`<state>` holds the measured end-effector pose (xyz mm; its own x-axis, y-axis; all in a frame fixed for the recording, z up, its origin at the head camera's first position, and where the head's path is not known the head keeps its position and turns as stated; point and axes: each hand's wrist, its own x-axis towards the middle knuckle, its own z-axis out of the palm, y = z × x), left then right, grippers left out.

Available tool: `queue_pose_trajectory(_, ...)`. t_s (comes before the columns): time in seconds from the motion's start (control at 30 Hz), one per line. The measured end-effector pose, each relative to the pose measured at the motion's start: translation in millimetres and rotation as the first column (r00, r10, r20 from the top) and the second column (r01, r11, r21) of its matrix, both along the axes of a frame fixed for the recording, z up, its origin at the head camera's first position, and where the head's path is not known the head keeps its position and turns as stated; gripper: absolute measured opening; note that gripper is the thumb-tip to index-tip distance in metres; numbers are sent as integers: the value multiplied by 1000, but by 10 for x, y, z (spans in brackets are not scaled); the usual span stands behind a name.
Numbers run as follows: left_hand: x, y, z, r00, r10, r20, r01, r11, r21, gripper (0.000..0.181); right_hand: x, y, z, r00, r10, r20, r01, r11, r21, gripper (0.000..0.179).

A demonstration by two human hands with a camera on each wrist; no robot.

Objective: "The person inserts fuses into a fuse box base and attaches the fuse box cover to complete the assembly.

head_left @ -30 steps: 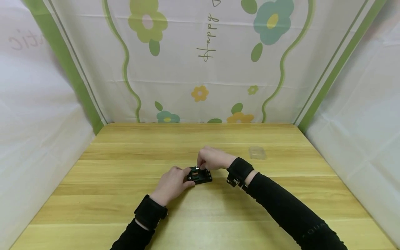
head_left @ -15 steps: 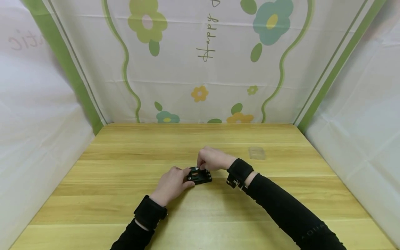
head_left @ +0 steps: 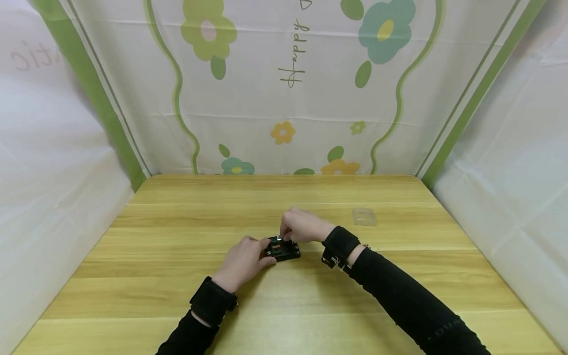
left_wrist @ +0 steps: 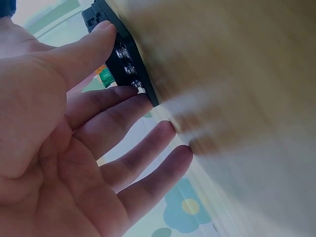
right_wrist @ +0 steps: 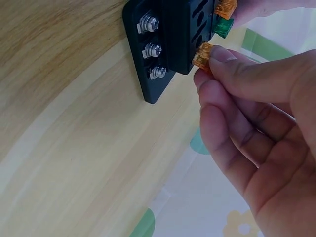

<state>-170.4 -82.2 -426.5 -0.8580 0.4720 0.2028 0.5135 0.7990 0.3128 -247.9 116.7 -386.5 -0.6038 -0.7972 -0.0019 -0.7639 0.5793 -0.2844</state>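
A black fuse block (head_left: 287,253) with screw terminals along its sides lies on the wooden table. My left hand (head_left: 243,261) grips its left end, and the left wrist view shows the thumb (left_wrist: 101,42) on one edge and two fingers on another. From above, my right hand (head_left: 303,226) reaches over the block's far right part. In the right wrist view, thumb and forefinger pinch an orange blade fuse (right_wrist: 202,57) at the end of the slotted raised part (right_wrist: 190,37). A green fuse (right_wrist: 223,27) and another orange fuse (right_wrist: 226,8) stand farther along it.
A clear plastic cover (head_left: 364,217) lies on the table (head_left: 186,212) to the right, beyond the right wrist. White fabric with printed flowers (head_left: 283,133) hangs at the back and encloses both sides.
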Motion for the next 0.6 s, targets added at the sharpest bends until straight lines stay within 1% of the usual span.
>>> queue_pose_trajectory(0.23, 6, 2, -7, 1000, 2, -4, -2, 1000, -4, 37, 7, 9, -16, 1000, -2, -2, 2, 1000, -10, 15)
queue_pose_trajectory(0.4, 8, 8, -4, 1000, 4, 1, -4, 1000, 1, 33, 4, 10, -25, 1000, -11, 16, 11, 1000, -19, 17)
queue_pose_trajectory(0.6, 8, 14, 13, 1000, 3, 3, -3, 1000, -4, 36, -3, -3, -16, 1000, 7, -15, -7, 1000, -1, 18)
